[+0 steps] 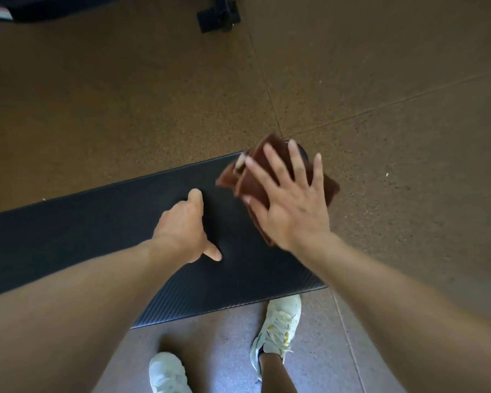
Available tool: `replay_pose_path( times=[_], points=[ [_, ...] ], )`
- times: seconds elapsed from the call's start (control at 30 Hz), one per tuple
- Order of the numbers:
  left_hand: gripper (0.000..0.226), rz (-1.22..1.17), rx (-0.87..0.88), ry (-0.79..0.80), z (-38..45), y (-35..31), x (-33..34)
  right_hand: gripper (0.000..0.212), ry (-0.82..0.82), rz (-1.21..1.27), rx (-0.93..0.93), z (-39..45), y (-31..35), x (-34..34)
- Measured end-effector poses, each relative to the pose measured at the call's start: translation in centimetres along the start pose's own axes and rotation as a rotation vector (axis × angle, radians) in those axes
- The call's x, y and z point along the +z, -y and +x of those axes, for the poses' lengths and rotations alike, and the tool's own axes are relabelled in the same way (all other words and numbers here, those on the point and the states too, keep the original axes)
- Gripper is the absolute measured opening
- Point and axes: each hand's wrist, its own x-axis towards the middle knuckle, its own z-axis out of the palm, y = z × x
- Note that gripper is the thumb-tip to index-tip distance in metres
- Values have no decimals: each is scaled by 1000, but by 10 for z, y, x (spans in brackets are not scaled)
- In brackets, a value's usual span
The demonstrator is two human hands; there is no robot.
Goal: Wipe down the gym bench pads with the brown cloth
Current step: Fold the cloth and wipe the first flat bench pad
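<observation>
Nearest, two white sneakers (278, 327) are standing just before the black bench pad (97, 236). On the pad, the left hand (182, 228) is resting with fingers loosely curled, holding nothing, probably bracing. At the pad's far right end, the right hand (289, 202) is pressing the folded brown cloth (267, 177) flat under spread fingers, likely for even wiping pressure.

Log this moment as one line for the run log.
right hand: flat on folded brown cloth | cloth: far end of ribbed black bench pad | left hand: resting on pad
</observation>
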Motion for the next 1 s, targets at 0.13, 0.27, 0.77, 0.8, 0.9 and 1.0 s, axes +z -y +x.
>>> replay_pose_path(
  times=[0.13,0.27,0.77,0.8,0.9,1.0],
  points=[
    [88,-4,14,-9,1,3,1,64,-30,19,114,25,7,-6],
    [89,-14,31,-15,-2,1,4,67,-59,39,93,-63,33,6],
    [66,-732,389,38,-96,105,52,35,-202,1453,916,-88,114,-102],
    [61,-757,384,56,-102,113,48,40,-231,1511,948,-86,122,-109],
    [54,-808,384,97,-114,129,25,33,-209,1477,899,-88,142,-127],
    [58,-963,361,235,-122,127,2,25,-99,1294,785,-91,164,-127]
  ],
)
